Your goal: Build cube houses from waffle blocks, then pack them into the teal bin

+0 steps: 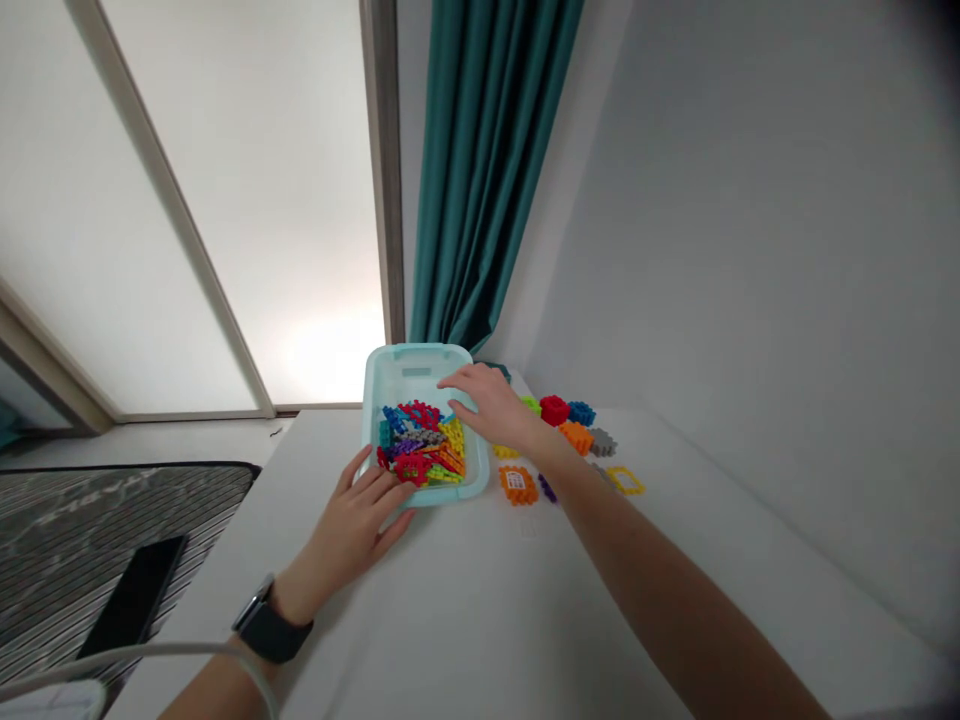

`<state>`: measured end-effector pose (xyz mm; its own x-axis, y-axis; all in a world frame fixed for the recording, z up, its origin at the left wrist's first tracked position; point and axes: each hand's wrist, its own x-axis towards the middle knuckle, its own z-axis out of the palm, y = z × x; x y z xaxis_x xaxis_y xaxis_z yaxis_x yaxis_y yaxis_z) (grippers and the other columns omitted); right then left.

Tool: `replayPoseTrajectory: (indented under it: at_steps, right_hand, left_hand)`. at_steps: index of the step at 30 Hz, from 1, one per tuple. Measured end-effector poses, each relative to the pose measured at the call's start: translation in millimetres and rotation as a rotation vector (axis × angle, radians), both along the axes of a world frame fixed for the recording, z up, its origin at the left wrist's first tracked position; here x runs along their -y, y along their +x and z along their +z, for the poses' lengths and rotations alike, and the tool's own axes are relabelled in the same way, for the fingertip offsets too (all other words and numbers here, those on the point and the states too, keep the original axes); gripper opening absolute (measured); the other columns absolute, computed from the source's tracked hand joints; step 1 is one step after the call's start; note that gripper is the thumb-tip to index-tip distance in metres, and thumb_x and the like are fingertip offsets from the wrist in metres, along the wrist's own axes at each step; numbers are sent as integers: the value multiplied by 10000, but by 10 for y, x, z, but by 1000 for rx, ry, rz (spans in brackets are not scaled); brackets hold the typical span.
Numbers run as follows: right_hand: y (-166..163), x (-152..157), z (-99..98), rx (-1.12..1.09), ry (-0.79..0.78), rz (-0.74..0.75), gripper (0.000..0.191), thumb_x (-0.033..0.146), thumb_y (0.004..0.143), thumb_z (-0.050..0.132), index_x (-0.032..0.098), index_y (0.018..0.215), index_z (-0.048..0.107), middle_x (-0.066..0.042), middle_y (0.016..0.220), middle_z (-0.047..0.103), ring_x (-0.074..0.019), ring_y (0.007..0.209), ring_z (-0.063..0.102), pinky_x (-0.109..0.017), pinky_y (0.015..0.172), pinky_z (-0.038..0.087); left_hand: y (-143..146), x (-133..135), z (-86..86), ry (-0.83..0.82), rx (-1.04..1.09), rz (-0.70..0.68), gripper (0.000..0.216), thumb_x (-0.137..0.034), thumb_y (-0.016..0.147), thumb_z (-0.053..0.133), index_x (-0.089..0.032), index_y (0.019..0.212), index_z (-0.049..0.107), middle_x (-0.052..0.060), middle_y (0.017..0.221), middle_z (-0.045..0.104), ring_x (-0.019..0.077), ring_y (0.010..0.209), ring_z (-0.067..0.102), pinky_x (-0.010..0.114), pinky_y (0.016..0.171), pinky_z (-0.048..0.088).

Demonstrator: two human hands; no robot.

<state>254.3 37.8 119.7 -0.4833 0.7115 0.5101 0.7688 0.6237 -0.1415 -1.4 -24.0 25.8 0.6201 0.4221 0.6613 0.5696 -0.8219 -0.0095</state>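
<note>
A pale aqua plastic bin (480, 480) stands on the white table, with colourful interlocking plastic pieces (421, 440) heaped in its near half. Over the bin's near left corner lies my left hand (364, 520), fingers stretched out and spread across the rim, tips by a red piece (412, 468). Its thumb stays outside the bin. My right hand (491, 402) reaches across the right rim, thumb and fingers apart, nothing visible between them. Beneath and beside my right forearm are built blocks: orange (518, 485), red (554, 410), another orange (577, 437), blue (581, 413) and grey (603, 443).
A yellow open frame piece (625, 480) lies right of my right forearm. Behind the table hangs a teal curtain (487, 180), with a grey wall (765, 250) to the right. A pale cable (150, 650) crosses at lower left. Down left is a striped rug (67, 540).
</note>
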Motion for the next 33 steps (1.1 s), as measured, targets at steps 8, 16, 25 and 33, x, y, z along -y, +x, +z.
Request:
replayPoseTrajectory:
  at_steps: [8, 16, 25, 33]
  right_hand:
    - [1121, 573, -495, -4, -176, -196, 157, 197, 917, 547, 186, 1021, 663, -103, 1081, 702, -260, 1044, 613, -417, 958, 446]
    - [965, 580, -955, 239, -499, -79, 256, 217, 775, 745, 181, 1008, 645, -114, 1099, 686, -278, 1018, 612, -391, 920, 444]
    - [800, 612, -345, -72, -482, -97, 181, 259, 823, 709, 211, 884, 545, -29, 948, 662, -201, 878, 620, -284, 770, 457]
    - [-127, 165, 207, -24, -62, 40, 125, 232, 877, 666, 210, 937, 558, -109, 1171, 644, -278, 1123, 568, -411, 949, 416]
  left_hand:
    - [-27, -40, -50, 42, -1, -24, 181, -282, 980, 540, -220, 1105, 655, 19, 923, 721, 205, 898, 657, 511, 1179, 288]
    - [-2, -34, -40, 48, -7, -14, 166, -268, 983, 538, -210, 1103, 637, 22, 935, 723, 208, 897, 656, 520, 1175, 286]
    - [9, 4, 12, 24, -1, -11, 174, -278, 990, 523, -221, 1096, 648, 11, 921, 721, 196, 882, 656, 515, 1176, 296]
    - [7, 23, 16, -14, 13, 4, 179, -279, 978, 532, -224, 1080, 668, 17, 908, 720, 187, 886, 656, 505, 1191, 299]
